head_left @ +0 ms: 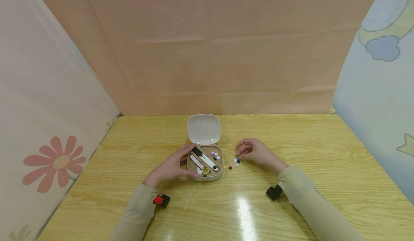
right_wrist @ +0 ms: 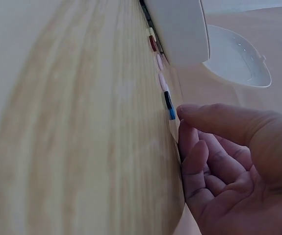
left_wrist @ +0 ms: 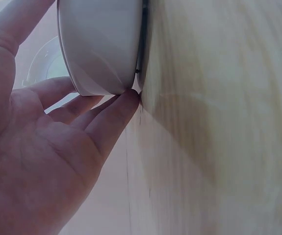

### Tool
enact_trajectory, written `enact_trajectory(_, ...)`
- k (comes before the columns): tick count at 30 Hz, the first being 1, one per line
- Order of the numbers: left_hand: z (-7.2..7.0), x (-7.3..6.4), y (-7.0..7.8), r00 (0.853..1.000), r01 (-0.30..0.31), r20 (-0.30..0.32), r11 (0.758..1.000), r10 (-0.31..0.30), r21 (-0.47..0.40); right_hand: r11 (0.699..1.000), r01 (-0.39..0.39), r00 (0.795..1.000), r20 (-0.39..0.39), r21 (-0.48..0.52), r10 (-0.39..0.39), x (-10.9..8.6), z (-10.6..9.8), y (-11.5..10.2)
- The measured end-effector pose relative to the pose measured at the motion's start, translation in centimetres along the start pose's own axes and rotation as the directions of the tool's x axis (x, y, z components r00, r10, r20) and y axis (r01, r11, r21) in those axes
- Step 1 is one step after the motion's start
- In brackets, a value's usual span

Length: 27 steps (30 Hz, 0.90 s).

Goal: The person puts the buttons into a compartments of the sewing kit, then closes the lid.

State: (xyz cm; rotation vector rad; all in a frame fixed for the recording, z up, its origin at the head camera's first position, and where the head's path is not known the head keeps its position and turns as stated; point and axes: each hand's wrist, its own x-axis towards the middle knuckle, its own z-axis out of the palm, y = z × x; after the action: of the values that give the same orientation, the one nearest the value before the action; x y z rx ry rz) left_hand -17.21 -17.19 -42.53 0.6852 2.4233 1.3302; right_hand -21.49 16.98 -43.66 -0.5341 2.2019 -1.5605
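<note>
A small beige sewing box (head_left: 211, 176) stands open on the wooden table (head_left: 291, 205), its white lid (head_left: 203, 128) tipped back. Inside lie black-and-white snips (head_left: 207, 159), a pink strip (head_left: 196, 161), a gold ring (head_left: 205, 170) and several buttons (head_left: 215, 155). My left hand (head_left: 185, 162) rests against the box's left side, fingers fairly straight along its wall (left_wrist: 101, 44) and thumb at the front. My right hand (head_left: 240, 153) hovers over several loose buttons (head_left: 231, 165) right of the box. Its fingers are loosely curled, and the thumb tip touches a blue button (right_wrist: 171, 114) beside a black one (right_wrist: 167, 99).
Cloth screens wall in the table at the back and on both sides. A thin pale thread or stick (head_left: 190, 197) lies in front of the box. A wrist camera sits on each forearm, red and black (head_left: 161, 200) on the left and black (head_left: 274, 192) on the right.
</note>
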Motion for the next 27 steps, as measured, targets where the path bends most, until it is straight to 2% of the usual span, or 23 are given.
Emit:
enact_trajectory(7, 0.2, -0.1, 0.4, 1.000, -0.008, -0.006, 1.000, 0.008, -0.023, 0.998, 0.025, 1.000, -0.002, -0.051, -0.025, 0.1, 0.1, 0.0)
enact_trajectory(15, -0.3, -0.8, 3.3, 1.000, -0.004, 0.012, 0.998, 0.005, -0.067, 0.994, 0.022, 1.000, -0.020, -0.103, -0.024, 0.2, 0.2, -0.1)
enact_trajectory(27, -0.3, -0.9, 3.5, 1.000, 0.010, 0.012, 0.998, -0.009, -0.061, 0.990, 0.043, 0.999, -0.002, -0.134, -0.044, 0.4, 0.2, 0.1)
